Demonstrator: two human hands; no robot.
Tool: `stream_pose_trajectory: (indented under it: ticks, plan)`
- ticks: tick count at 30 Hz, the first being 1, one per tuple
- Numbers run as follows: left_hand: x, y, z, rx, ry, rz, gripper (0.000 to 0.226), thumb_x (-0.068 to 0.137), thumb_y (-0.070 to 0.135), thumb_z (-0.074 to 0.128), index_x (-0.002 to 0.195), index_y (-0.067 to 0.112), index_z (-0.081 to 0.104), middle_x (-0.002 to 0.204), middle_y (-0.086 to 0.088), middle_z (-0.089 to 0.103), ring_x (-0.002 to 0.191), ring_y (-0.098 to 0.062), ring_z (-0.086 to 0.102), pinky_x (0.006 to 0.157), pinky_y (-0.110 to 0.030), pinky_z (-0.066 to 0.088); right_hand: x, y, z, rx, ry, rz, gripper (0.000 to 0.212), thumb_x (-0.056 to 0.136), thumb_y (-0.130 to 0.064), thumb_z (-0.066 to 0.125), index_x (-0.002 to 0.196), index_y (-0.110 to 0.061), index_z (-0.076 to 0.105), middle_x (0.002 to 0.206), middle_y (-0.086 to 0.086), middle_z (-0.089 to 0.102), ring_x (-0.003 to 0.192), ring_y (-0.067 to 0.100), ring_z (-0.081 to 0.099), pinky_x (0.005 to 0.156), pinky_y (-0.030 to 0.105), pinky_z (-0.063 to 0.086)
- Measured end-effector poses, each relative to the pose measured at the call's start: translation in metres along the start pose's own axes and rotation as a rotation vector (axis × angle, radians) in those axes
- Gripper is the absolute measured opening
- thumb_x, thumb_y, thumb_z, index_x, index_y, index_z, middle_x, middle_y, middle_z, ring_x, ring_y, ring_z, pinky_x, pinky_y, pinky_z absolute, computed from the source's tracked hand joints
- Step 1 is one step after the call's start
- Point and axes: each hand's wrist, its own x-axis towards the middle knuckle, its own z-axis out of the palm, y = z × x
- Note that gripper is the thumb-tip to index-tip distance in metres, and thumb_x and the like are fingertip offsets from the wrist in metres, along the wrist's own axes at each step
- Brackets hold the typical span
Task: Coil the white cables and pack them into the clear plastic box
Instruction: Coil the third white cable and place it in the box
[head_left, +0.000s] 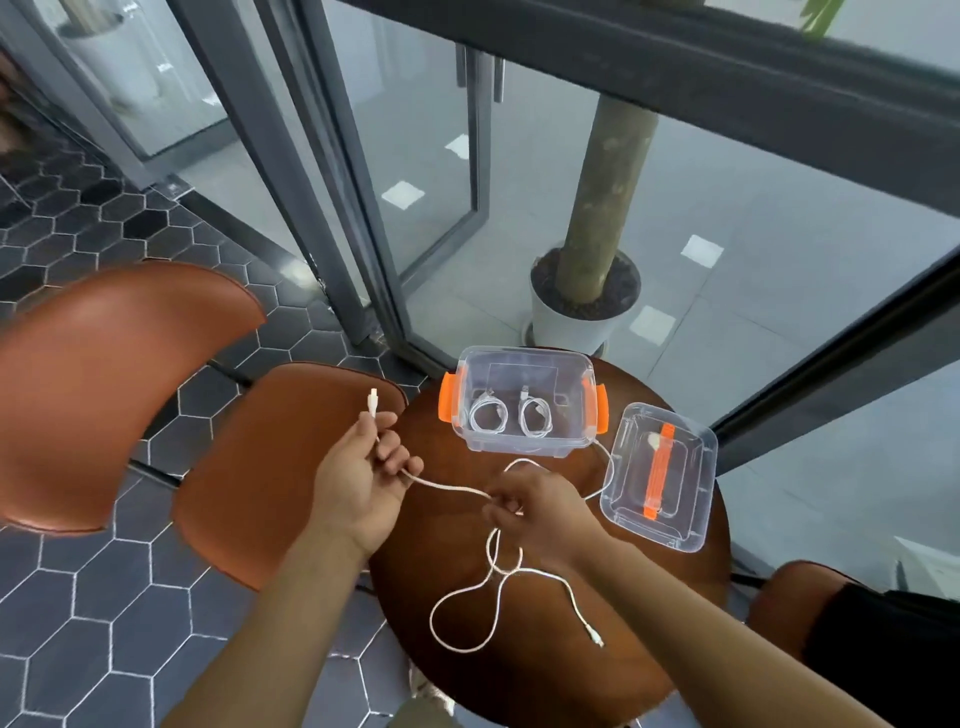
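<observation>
Two coiled white cables (488, 415) lie in the clear plastic box (524, 357); lower centre, left hand (358, 470) and right hand (543, 506) fingers pinch a loose white cable (452, 488).

Café-like lounge (round table (519, 675), leather chairs (104, 374))

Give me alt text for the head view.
The left hand grips a loose white cable near its raised plug, the right hand holds it further along, above a round brown table. The open clear box holds two coiled cables; its lid lies beside it.
</observation>
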Motion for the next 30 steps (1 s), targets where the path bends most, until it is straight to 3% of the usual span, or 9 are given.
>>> stream_pose_trajectory:
  ticks: [4,8,11,13,15,17,19,23,30]
  plan:
    - [0.008,0.021,0.01,-0.111,0.015,0.046,0.035,0.107,0.032,0.039,0.081,0.015,0.056,0.053,0.005,0.04,0.044,-0.008,0.037,0.049,-0.021,0.043,-0.004,0.005,-0.013,-0.082,0.073,-0.013,0.011,0.086,-0.038,0.059,0.078,-0.031,0.062,0.069,-0.021,0.053,0.068,0.001,0.05,0.063,0.02,0.043]
    - [0.018,0.058,0.007,-0.319,0.04,0.175,0.037,0.106,0.035,0.036,0.076,0.018,0.052,0.047,0.007,0.044,0.039,-0.006,0.042,0.049,-0.014,0.045,-0.029,0.029,-0.016,-0.217,0.223,-0.021,0.01,0.088,-0.032,0.063,0.084,-0.028,0.07,0.072,-0.014,0.064,0.066,0.006,0.054,0.06,0.021,0.04]
    - [0.018,0.065,0.01,-0.315,0.022,0.178,0.036,0.106,0.036,0.038,0.078,0.018,0.052,0.051,0.006,0.049,0.042,-0.008,0.048,0.054,-0.017,0.048,-0.042,0.053,-0.008,-0.299,0.154,0.023,0.026,0.094,-0.034,0.051,0.076,-0.023,0.067,0.068,-0.01,0.062,0.066,0.011,0.051,0.063,0.027,0.043]
    - [0.011,0.05,0.02,-0.217,-0.001,0.14,0.034,0.105,0.035,0.04,0.079,0.018,0.053,0.055,0.004,0.054,0.047,-0.011,0.054,0.063,-0.026,0.051,-0.035,0.059,-0.003,-0.33,0.058,0.143,0.021,0.092,-0.028,0.051,0.087,-0.023,0.071,0.083,-0.005,0.068,0.082,0.017,0.058,0.074,0.034,0.05]
    - [0.002,0.031,0.033,-0.147,-0.042,0.093,0.031,0.104,0.033,0.043,0.081,0.017,0.054,0.058,0.003,0.058,0.052,-0.013,0.059,0.073,-0.033,0.051,-0.024,0.051,0.0,-0.328,0.009,0.257,0.032,0.09,-0.028,0.058,0.122,-0.027,0.065,0.122,-0.003,0.066,0.111,0.023,0.057,0.094,0.036,0.049]
    - [-0.006,0.016,0.047,-0.133,-0.075,0.064,0.027,0.103,0.031,0.045,0.082,0.015,0.055,0.061,0.0,0.063,0.057,-0.015,0.065,0.077,-0.037,0.051,-0.015,0.034,-0.003,-0.074,-0.042,0.315,0.058,0.092,-0.035,0.062,0.146,-0.031,0.044,0.149,-0.004,0.045,0.134,0.023,0.042,0.111,0.04,0.037]
    - [-0.014,0.005,0.06,-0.131,-0.102,0.055,0.027,0.104,0.028,0.044,0.084,0.013,0.056,0.063,-0.002,0.068,0.061,-0.017,0.071,0.078,-0.039,0.052,-0.009,0.01,-0.009,0.284,-0.081,0.236,0.058,0.096,-0.038,0.06,0.149,-0.038,0.036,0.141,-0.01,0.049,0.132,0.015,0.042,0.115,0.041,0.034]
    - [-0.022,-0.001,0.074,-0.129,-0.177,0.028,0.027,0.105,0.025,0.042,0.088,0.011,0.058,0.068,-0.006,0.072,0.068,-0.02,0.075,0.066,-0.035,0.062,-0.006,-0.023,-0.012,0.603,-0.161,0.06,0.036,0.103,-0.03,0.048,0.137,-0.02,0.058,0.132,-0.005,0.064,0.127,0.009,0.056,0.112,0.03,0.041]
    - [-0.03,0.01,0.079,-0.028,-0.27,-0.004,0.027,0.105,0.033,0.04,0.099,0.016,0.061,0.094,-0.014,0.077,0.09,-0.03,0.076,0.077,-0.043,0.061,-0.006,-0.026,-0.013,1.089,-0.025,0.046,0.01,0.091,-0.005,0.064,0.1,-0.008,0.065,0.107,0.013,0.062,0.105,0.02,0.058,0.097,0.032,0.047]
